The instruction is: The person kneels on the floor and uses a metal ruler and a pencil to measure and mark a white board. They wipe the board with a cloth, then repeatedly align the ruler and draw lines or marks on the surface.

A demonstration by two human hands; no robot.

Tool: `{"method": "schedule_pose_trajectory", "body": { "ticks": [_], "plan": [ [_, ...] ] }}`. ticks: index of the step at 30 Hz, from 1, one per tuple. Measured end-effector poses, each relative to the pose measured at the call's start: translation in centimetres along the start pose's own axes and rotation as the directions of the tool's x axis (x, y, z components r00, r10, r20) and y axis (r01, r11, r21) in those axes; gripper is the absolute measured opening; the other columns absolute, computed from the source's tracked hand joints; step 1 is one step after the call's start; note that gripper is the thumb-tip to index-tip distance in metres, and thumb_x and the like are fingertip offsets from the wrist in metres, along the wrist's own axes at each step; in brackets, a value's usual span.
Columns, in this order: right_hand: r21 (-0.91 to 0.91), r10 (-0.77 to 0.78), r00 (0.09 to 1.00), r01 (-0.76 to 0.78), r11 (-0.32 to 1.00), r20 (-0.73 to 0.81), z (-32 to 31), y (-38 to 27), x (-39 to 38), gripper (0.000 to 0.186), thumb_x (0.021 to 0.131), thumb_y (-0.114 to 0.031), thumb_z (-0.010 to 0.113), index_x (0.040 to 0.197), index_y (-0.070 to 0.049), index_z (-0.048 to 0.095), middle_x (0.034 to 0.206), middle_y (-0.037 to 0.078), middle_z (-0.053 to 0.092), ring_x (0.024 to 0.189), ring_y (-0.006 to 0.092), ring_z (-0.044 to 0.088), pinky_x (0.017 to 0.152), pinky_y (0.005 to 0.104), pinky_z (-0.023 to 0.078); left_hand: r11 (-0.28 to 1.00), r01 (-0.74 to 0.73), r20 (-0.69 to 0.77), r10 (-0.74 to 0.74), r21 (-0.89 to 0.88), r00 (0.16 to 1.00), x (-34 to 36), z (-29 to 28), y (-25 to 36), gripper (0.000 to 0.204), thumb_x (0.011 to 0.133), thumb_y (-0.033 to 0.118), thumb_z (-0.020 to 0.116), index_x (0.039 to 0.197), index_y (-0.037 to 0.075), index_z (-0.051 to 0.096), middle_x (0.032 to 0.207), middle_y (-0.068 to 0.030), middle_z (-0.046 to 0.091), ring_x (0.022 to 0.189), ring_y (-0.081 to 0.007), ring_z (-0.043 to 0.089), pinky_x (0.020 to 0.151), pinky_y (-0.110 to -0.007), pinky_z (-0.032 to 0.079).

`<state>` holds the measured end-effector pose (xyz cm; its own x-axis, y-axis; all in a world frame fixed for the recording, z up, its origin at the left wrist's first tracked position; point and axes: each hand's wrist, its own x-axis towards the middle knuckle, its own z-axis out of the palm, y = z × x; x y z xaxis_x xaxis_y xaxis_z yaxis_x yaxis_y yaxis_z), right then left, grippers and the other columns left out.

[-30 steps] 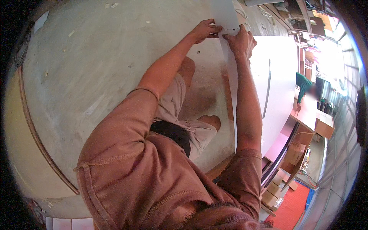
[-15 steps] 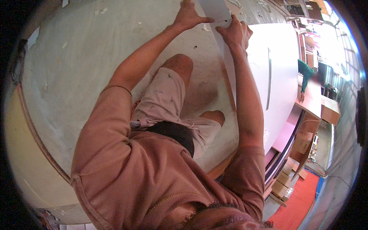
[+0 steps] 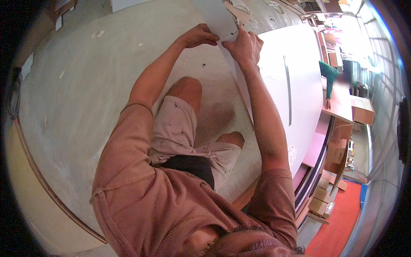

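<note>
A narrow white panel (image 3: pixel 212 19) runs up between my hands, with a few small dark holes or marks across it beside my fingers. My left hand (image 3: pixel 199 36) is at its left edge, fingers curled and thumb pressed in at the board. Across from it, my right hand (image 3: pixel 247 48) grips the panel's right side, thumb on the face and fingers bent over. Whether anything small sits in either hand cannot be made out. Right of my forearm stands a large white board (image 3: pixel 295 47) with a long grey slot or strip (image 3: pixel 287 91).
Pale concrete floor (image 3: pixel 107 77) with small scraps lies left and ahead. At right, a person in a green sleeve (image 3: pixel 329 79) leans over a wooden table (image 3: pixel 342 103). Cardboard boxes (image 3: pixel 319 205) and a red mat (image 3: pixel 338 220) lie lower right. A yellowish board (image 3: pixel 43 201) borders the left.
My left hand has gone from spread, thumb stretched to the panel, to curled fingers at its edge. The whole view has shifted, with most things now further left.
</note>
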<state>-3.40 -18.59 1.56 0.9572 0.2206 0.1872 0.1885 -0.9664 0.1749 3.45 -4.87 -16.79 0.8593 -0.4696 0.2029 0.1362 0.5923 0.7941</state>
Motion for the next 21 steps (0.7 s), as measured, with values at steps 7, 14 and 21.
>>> {"method": "schedule_pose_trajectory", "body": {
  "ticks": [7, 14, 21],
  "plan": [
    [-0.050, 0.006, 0.995, -0.001, 0.999, 0.098, -0.9, -0.6, 0.1, 0.074, 0.071, -0.041, 0.085, 0.134, -0.008, 0.066, 0.106, 0.019, 0.074, 0.107, 0.0317, 0.068, 0.104, 0.0448, 0.042, 0.995, -0.092, -0.097, 0.096, 0.050, 0.991, -1.0, 1.0, -0.1, 0.040, 0.085, 0.015, 0.082, 0.118, -0.004, 0.069, 0.111, -0.0134, 0.074, 0.097, -0.0231, 0.072, 0.090, -0.039, 0.060],
    [-0.050, 0.004, 0.997, 0.000, 0.999, 0.079, -1.0, -0.9, 0.0, 0.058, 0.072, -0.041, 0.084, 0.119, -0.009, 0.072, 0.103, 0.019, 0.075, 0.104, 0.0326, 0.070, 0.105, 0.0467, 0.042, 0.967, -0.204, -0.382, 0.249, 0.154, 0.890, -3.7, 4.8, -0.2, 0.036, 0.083, 0.023, 0.083, 0.105, -0.004, 0.075, 0.101, -0.0123, 0.077, 0.089, -0.0214, 0.072, 0.086, -0.036, 0.059],
    [-0.068, -0.002, 0.998, 0.006, 0.998, 0.070, -0.3, -0.4, 0.1, 0.054, 0.074, -0.045, 0.084, 0.111, -0.007, 0.074, 0.102, 0.021, 0.075, 0.104, 0.0354, 0.071, 0.105, 0.0477, 0.042, 0.936, -0.107, -0.595, 0.298, 0.335, 0.747, -4.7, 7.8, -0.6, 0.030, 0.083, 0.019, 0.084, 0.100, -0.004, 0.075, 0.092, -0.0105, 0.077, 0.083, -0.0161, 0.071, 0.075, -0.032, 0.056]
  ]
}}
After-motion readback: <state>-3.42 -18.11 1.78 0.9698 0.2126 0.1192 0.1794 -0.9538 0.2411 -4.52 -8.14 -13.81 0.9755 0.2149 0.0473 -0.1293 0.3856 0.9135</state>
